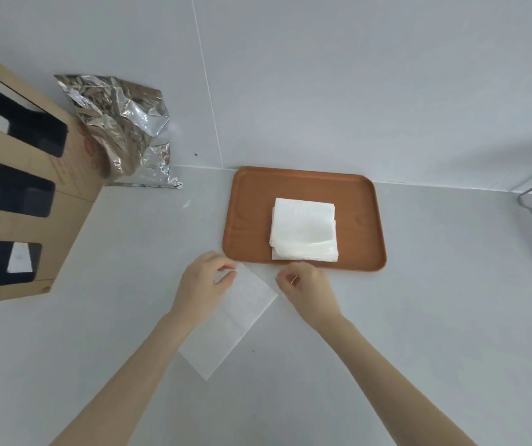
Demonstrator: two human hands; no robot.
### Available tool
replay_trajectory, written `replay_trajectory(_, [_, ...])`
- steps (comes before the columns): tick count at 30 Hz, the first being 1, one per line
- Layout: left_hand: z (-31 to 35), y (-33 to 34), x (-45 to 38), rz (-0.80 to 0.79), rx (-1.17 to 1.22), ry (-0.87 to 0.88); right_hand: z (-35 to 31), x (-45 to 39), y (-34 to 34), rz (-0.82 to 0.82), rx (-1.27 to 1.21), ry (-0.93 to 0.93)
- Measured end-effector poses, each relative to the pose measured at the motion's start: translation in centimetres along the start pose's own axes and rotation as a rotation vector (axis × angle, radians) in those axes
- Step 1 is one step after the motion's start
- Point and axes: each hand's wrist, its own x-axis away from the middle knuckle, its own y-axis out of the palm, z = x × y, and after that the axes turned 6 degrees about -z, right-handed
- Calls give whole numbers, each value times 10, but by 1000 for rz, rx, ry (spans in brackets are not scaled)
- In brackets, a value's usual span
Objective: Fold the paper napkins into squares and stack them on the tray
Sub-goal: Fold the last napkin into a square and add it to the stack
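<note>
Fingers of my left hand (pixel 201 283) pinch the far corner of the paper napkin (pixel 230 320) at frame centre; the right hand (pixel 303 286) is loosely curled just beside it, contact unclear. Folded stack (pixel 303 229) sits on the brown tray (pixel 248 201); my left forearm hides the napkin's left edge.

left hand (pixel 205 286) pinches far corner of a long napkin (pixel 235 320) lying flat on the grey table (pixel 435 300) | right hand (pixel 304 286) curled just beside it, fingers together | stack of folded napkins (pixel 304 228) on brown tray (pixel 248 207) | crumpled foil bag (pixel 123 130) and cardboard box (pixel 65 188) far left
</note>
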Motion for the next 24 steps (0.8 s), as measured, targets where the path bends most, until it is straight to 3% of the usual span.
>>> replay_trajectory(7, [-5,15,2,-77,-174,121,-4,7,31,-15,191,88])
replay_trajectory(16, [15,14,13,-337,-233,-21,8,12,14,-100,239,108])
replay_trajectory(24, [22,25,23,-293,-195,12,17,16,-2,-226,311,53])
